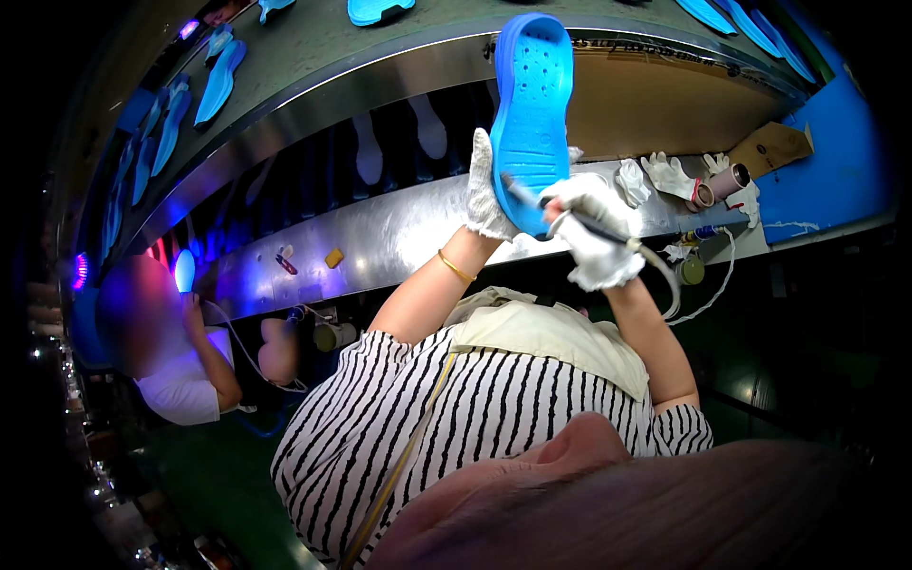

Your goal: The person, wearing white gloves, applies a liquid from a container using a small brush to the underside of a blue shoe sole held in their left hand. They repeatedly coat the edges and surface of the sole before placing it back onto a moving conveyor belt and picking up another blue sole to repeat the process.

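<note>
A bright blue shoe sole (537, 123) stands nearly upright over the metal ledge, its heel end toward me. My left hand (487, 195), in a white knitted glove, grips the sole along its lower left edge. In my gloved right hand (600, 228) is a slim dark brush (524, 197), with a pale hose (662, 269) trailing behind it toward the right. The brush tip lies over the heel area of the sole; motion blur hides whether it touches. Some bare fingertips show at the right glove.
Several blue soles (221, 83) lie on the green conveyor belt (304, 43) beyond a metal rim. The metal ledge (313, 256) holds a yellow block (333, 257), a red-handled tool (286, 264), white gloves (669, 176) and a tube roll (730, 180). At left, a co-worker (190, 375) holds a sole.
</note>
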### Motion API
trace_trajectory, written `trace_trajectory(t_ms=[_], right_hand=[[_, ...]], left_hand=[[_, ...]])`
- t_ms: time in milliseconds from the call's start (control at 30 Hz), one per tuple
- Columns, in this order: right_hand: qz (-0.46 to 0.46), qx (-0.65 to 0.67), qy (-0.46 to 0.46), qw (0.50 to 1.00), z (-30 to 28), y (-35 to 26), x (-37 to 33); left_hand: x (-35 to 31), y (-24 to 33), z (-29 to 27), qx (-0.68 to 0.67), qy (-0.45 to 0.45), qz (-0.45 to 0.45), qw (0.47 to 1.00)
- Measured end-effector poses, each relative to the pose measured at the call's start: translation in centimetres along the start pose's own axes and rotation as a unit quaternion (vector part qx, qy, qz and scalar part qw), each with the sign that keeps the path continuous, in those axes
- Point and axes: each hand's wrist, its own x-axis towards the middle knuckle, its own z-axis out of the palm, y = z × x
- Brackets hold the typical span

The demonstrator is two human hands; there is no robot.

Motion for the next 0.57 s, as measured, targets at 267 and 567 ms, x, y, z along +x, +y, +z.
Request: trace_trajectory(t_ms=[267, 567], right_hand=[[0.121, 0.021, 0.023, 0.992, 0.9, 1.0, -1.0], [0.010, -0.022, -0.065, 0.998, -0.6, 2.6, 0.8]], left_hand=[[0.9, 0.9, 0.3, 0.011, 0.018, 0.078, 0.997], [0.9, 3.1, 0.7, 0.018, 0.000, 0.051, 0.999]])
